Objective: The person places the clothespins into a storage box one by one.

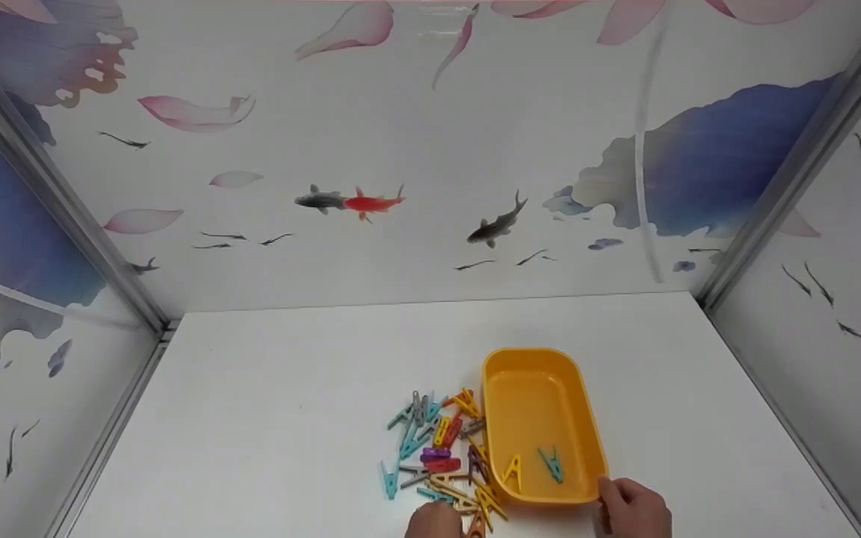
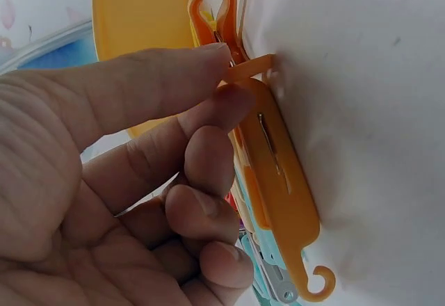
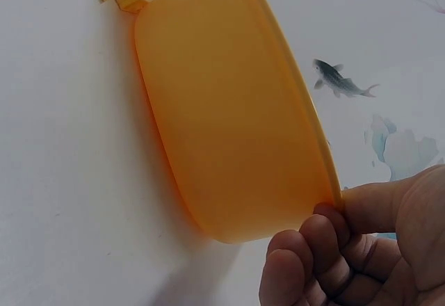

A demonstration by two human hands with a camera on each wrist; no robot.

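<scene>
My right hand pinches the near right corner of a yellow plastic tray, thumb on the rim and fingertips against the outer wall, as the right wrist view also shows. Inside the tray lie a yellow clothespin and a teal clothespin. At the bottom of the head view is my left hand, partly cut off by the frame edge. Its thumb and index finger pinch an orange clothespin with a hooked end, low by the white table. The other fingers are curled.
Left of the tray, close against its wall, spreads a loose pile of clothespins in several colours, among them a red clothespin, a purple clothespin and a light blue clothespin. Patterned wall panels enclose the white table behind and at both sides.
</scene>
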